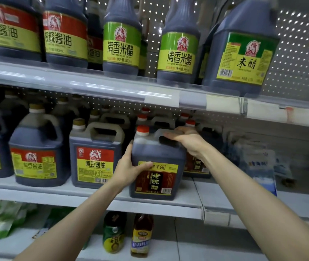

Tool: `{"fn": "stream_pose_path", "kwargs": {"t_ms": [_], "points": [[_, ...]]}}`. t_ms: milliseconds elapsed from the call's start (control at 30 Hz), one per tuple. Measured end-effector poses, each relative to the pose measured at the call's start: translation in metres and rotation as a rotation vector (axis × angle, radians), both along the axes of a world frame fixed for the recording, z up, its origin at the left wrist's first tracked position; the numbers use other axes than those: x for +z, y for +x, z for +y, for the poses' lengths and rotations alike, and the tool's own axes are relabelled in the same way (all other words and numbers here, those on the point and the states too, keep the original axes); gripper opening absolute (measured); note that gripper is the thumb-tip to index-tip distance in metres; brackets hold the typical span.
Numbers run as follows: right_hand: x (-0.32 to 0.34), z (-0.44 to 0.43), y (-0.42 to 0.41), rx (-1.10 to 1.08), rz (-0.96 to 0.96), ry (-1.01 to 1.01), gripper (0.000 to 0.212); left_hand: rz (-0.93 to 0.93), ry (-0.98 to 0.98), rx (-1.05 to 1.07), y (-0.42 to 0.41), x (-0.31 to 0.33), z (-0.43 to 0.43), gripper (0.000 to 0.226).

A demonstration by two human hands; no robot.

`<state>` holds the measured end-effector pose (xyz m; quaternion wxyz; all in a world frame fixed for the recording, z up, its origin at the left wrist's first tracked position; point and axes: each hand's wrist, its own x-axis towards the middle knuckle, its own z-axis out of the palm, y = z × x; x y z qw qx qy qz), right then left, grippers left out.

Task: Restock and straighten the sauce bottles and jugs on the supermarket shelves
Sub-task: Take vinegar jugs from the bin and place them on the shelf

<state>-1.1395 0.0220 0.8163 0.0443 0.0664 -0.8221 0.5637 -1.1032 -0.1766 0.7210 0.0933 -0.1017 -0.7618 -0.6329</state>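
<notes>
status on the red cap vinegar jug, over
Left hand grips vinegar jug by its side, right hand grips its handle. Jug at front edge of middle shelf. Soy sauce jug close on its left.

Vinegar jug (159, 153) at front of middle shelf (187, 201), just right of soy sauce jug (95, 161), like jug (195, 166) behind; left hand (129, 166) on its left side, right hand (185, 138) on its top.
</notes>
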Motion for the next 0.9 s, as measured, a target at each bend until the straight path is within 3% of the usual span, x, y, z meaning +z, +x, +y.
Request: {"fn": "stream_pose_path", "kwargs": {"t_ms": [167,333,500,700,900], "points": [[-0.013,-0.007,0.0,-0.109,0.065,-0.089,0.049,-0.01,0.053,0.026,0.003,-0.005,0.008,0.078],[-0.05,-0.009,0.023,-0.106,0.005,-0.217,0.073,-0.027,0.118,-0.017,0.007,-0.013,0.011,0.056],[-0.095,-0.007,0.04,-0.078,-0.079,-0.239,0.092,-0.06,0.11,-0.044,0.01,-0.035,0.005,0.074],[-0.123,-0.007,0.047,-0.075,-0.103,-0.229,0.071,-0.054,0.076,-0.028,0.01,-0.052,0.002,0.081],[-0.129,-0.011,0.042,-0.086,-0.052,-0.242,0.086,-0.01,0.096,-0.038,0.004,-0.057,0.001,0.076]]}}
